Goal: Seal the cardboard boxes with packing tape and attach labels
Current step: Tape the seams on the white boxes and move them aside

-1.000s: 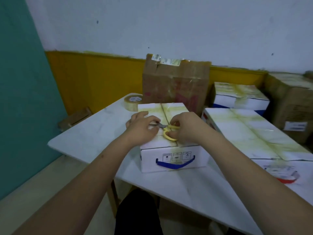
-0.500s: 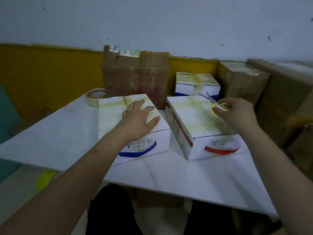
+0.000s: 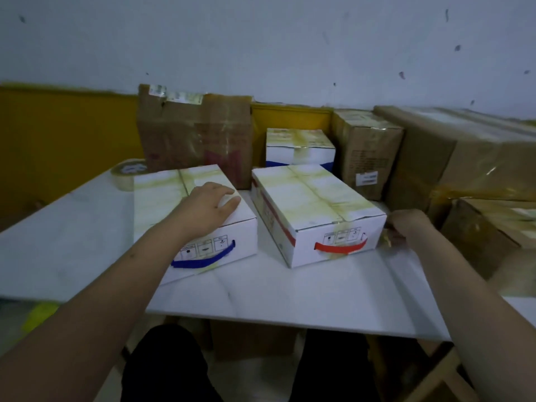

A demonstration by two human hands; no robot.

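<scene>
Two taped white boxes stand side by side on the white table. My left hand rests flat, fingers spread, on top of the box with the blue handle. The box with the red handle is to its right, with yellowish tape crossing its lid. My right hand is low beside that box's right end, its fingers curled round the yellow scissors, which are blurred and mostly hidden. A roll of packing tape lies at the table's far left.
A tall brown carton stands behind the two boxes, and another white box sits beyond it. Several brown cartons are stacked along the right side. The yellow and white wall is close behind.
My right hand has carried the scissors from the red-handled box's lid down to its right end. My left hand stays on the blue-handled box. The view has turned right.
</scene>
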